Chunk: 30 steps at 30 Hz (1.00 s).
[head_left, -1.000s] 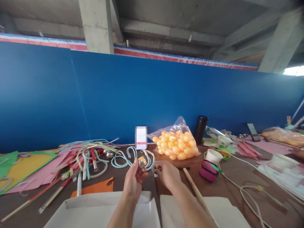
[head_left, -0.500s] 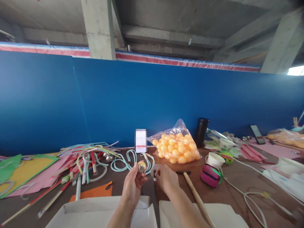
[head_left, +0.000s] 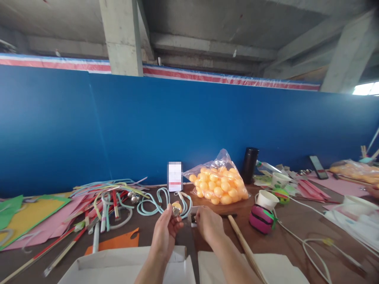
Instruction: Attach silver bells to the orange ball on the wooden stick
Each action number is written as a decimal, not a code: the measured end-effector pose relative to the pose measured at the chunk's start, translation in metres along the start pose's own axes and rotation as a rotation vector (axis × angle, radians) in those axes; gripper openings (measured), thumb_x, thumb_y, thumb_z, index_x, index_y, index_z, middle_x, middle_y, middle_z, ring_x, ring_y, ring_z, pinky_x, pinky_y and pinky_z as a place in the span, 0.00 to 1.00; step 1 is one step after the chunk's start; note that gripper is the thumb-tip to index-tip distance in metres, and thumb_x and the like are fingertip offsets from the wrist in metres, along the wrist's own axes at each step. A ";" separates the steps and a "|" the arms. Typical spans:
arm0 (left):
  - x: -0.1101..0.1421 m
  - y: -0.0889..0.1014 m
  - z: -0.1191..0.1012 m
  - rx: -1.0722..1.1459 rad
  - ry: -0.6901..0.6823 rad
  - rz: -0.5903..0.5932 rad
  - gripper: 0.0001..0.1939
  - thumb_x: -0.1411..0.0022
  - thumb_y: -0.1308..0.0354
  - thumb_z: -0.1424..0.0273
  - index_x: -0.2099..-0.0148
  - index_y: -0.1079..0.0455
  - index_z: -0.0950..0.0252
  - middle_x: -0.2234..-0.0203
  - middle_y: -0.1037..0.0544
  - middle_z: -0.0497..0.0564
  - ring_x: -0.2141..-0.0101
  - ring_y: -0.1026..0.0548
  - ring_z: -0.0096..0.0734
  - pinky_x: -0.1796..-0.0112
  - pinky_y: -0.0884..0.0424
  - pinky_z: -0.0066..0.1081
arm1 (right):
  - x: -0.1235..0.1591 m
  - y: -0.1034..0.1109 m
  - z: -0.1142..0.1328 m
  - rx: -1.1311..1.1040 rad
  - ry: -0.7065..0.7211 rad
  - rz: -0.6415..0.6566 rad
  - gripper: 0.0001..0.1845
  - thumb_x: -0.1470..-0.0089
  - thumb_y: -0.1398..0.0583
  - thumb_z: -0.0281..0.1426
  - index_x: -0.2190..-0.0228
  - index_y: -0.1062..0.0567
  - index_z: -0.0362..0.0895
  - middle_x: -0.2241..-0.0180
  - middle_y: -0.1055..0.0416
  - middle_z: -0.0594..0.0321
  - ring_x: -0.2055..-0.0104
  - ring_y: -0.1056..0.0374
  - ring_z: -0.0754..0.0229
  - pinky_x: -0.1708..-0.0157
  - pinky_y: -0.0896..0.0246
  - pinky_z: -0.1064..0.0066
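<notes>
My left hand (head_left: 164,233) is closed around a small ball (head_left: 177,210), which looks orange on top and shiny silver in front. Beside it, my right hand (head_left: 209,224) is bent over a small pale open box (head_left: 193,219) with dark contents. Its fingers are pinched together at the box's right side; whatever they grip is hidden. Behind the ball lie pale blue cord loops (head_left: 144,211). A clear bag (head_left: 223,157) of orange balls stands just behind my right hand.
White cardboard (head_left: 118,265) lies in front, with a wooden stick (head_left: 244,245) to the right. Balloon-like strips (head_left: 103,197) and coloured paper (head_left: 35,213) crowd the left. A magenta pouch (head_left: 261,219), paper cup (head_left: 267,200), black bottle (head_left: 250,165) and white cable (head_left: 296,238) sit right.
The view tilts slightly, so the table sits a little lower. My right fingers have shifted slightly, and more of the small box's inside shows. My left hand keeps hold of the ball.
</notes>
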<state>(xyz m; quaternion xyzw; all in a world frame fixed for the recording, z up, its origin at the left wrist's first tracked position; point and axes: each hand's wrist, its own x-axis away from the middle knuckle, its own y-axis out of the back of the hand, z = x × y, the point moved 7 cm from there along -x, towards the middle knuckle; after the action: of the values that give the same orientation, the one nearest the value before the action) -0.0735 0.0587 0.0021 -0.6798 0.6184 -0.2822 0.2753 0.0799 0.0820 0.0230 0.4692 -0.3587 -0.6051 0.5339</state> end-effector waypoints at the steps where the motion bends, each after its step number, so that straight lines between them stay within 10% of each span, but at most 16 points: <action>1: 0.000 0.000 0.000 -0.002 0.001 -0.004 0.18 0.45 0.40 0.64 0.55 0.30 0.70 0.73 0.27 0.50 0.77 0.31 0.21 0.78 0.29 0.23 | 0.001 0.000 0.000 0.006 0.002 -0.008 0.12 0.48 0.48 0.31 0.69 0.24 0.47 0.66 0.25 0.58 0.66 0.27 0.53 0.70 0.42 0.68; 30: 0.003 -0.002 0.000 -0.019 0.004 -0.003 0.18 0.47 0.38 0.64 0.56 0.29 0.70 0.73 0.26 0.51 0.77 0.30 0.22 0.77 0.28 0.24 | 0.004 -0.001 0.001 0.025 0.006 0.018 0.13 0.46 0.48 0.32 0.71 0.24 0.49 0.64 0.27 0.60 0.66 0.27 0.56 0.71 0.43 0.70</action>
<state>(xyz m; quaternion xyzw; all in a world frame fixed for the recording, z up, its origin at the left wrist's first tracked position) -0.0721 0.0555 0.0039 -0.6828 0.6205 -0.2781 0.2671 0.0788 0.0778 0.0214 0.4743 -0.3687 -0.5943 0.5347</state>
